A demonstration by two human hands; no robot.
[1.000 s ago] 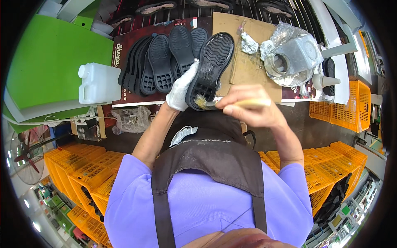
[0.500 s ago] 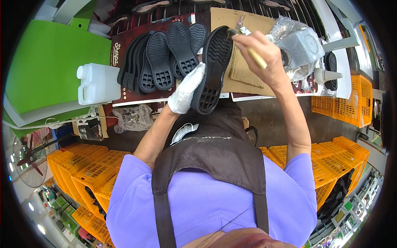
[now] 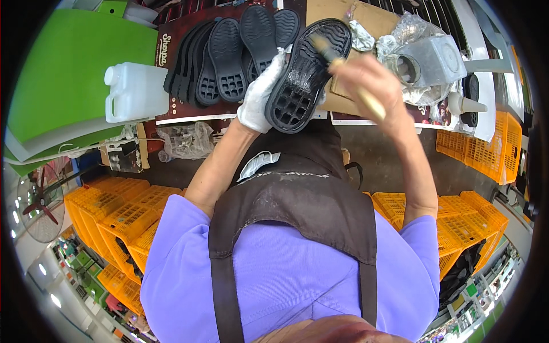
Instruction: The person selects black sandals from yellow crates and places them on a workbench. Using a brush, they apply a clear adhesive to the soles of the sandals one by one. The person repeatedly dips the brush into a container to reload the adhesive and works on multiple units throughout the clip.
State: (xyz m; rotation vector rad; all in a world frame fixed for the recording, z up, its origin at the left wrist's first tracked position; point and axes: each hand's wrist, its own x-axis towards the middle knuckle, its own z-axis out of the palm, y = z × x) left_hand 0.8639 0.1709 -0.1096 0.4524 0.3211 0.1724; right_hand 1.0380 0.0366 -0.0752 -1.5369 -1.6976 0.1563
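My left hand [image 3: 258,94], in a white glove, grips a black rubber shoe sole [image 3: 306,74] by its left edge, tread side up and wet-looking in the middle. My bare right hand [image 3: 369,77] holds a yellow-handled brush [image 3: 349,74] whose bristle end rests on the upper part of that sole. Just to the left, several more black soles [image 3: 229,54] lie overlapping in a row on the workbench.
A white plastic jug [image 3: 134,91] stands left of the soles beside a green board [image 3: 63,74]. A foil-wrapped metal can [image 3: 426,60] and a white squeeze bottle [image 3: 463,104] sit at right on brown cardboard [image 3: 366,20]. Orange crates [image 3: 123,214] lie below the bench.
My right hand went from the sole's lower end up toward the can, then came back with the brush onto the sole's upper part. The left hand kept hold of the sole.
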